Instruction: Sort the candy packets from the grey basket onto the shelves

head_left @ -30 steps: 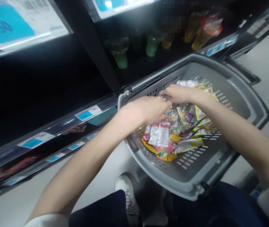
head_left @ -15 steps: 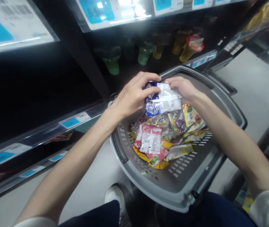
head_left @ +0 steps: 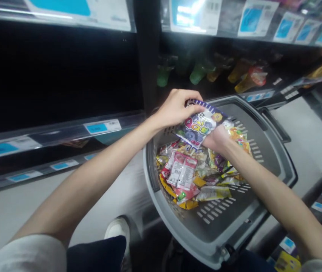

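Between the thumb and fingers of my left hand [head_left: 179, 109] is the upper left edge of a blueberry gummy candy bag [head_left: 196, 126], its printed front turned up. Against the bag's lower right side rests my right hand [head_left: 220, 136], its fingers hidden, so their grip cannot be made out. Both hands are over a grey shopping basket [head_left: 161, 204]. Inside lie several snack bags, among them pink packets [head_left: 182, 172], a yellow-and-clear packet [head_left: 213, 192] and an orange bag [head_left: 240, 138] beside my right hand.
Dark shelving with price tags [head_left: 102, 126] runs along the left and back. Green cups [head_left: 197, 71] and a red-lidded cup [head_left: 251, 79] stand on the shelf behind the basket. The basket handle [head_left: 276, 124] sticks out right. A white shoe [head_left: 118, 228] is on the floor.
The blueberry gummy bag has been turned from its white back to its printed front. My right hand has moved lower along it. The view has shifted left.
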The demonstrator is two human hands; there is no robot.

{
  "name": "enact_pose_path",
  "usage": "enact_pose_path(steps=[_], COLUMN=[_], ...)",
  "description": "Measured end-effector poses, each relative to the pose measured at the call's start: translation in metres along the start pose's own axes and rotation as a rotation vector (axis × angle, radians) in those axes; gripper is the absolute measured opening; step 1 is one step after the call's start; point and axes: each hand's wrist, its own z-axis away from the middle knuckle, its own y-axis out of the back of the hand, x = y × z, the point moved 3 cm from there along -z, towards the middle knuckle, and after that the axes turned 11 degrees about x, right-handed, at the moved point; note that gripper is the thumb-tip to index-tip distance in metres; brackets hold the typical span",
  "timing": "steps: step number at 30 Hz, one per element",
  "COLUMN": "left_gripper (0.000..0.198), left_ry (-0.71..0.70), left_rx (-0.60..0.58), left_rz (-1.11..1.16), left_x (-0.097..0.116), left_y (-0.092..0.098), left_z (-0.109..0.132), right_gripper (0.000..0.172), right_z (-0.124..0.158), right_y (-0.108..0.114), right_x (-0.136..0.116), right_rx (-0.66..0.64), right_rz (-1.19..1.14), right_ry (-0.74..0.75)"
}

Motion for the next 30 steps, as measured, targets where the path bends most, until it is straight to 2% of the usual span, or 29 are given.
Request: enact_pose_path(steps=[3,7,12,19,26,30], left_gripper=[0.023,0.025,0.025,0.021,0.019,0.019], left_ry=[0.079,0.119,0.127,0.152,0.138,0.143], left_rx=[0.109,0.144,0.13,0.101,0.145,0.144], left_rz=[0.009,0.051,0.094,0.124,0.079,0.051], left_x=[-0.011,-0.018,-0.017,-0.012,-0.014,-0.012], left_y=[0.002,0.002,0.001,0.0,0.0,0.001], left_z=[-0.004,-0.005,-0.004,-0.004,-0.002,-0.003], right_gripper=[0.06,0.069,0.059,0.051,0.041,0.039], right_z=[0.009,0.021,0.02,0.011,0.014,0.014], right_y=[-0.002,-0.005,-0.013,-0.007,-0.004,-0.003], right_x=[-0.014,-0.029,-0.024,-0.019,-0.024,-0.023], right_rx=[-0.034,0.023,0.102,0.147,0.213,0.222], right_rz=[-0.028,-0.003,-0.041,-0.068,-0.078,-0.05], right_ry=[0.056,0.145,0.157,0.114,0.267,0.285])
